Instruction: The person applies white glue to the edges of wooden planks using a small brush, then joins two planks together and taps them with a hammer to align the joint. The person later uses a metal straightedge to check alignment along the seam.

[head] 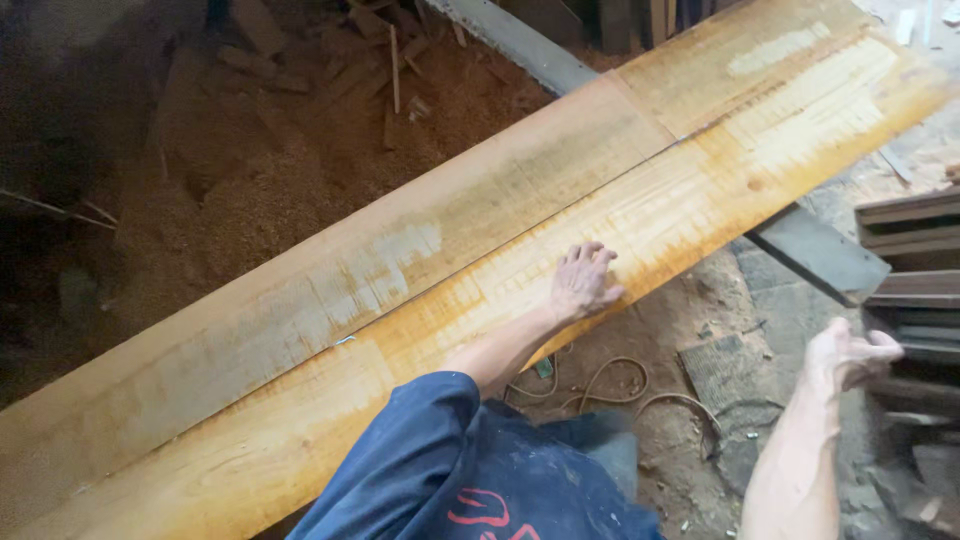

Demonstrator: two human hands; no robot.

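Dark blue sleeve (420, 440), left hand (582, 283) flat on long orange plank (700, 200) (saw-marked).

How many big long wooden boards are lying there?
2. The nearer plank lies under the left hand, which rests flat on it. The farther plank lies right beside it, on the sawdust side. More boards may be hidden beyond the picture's edges.

planks (480, 270): 2 | hands (582, 283): 2 | stacks of dark boards (915, 290): 1 | cables (620, 385): 1
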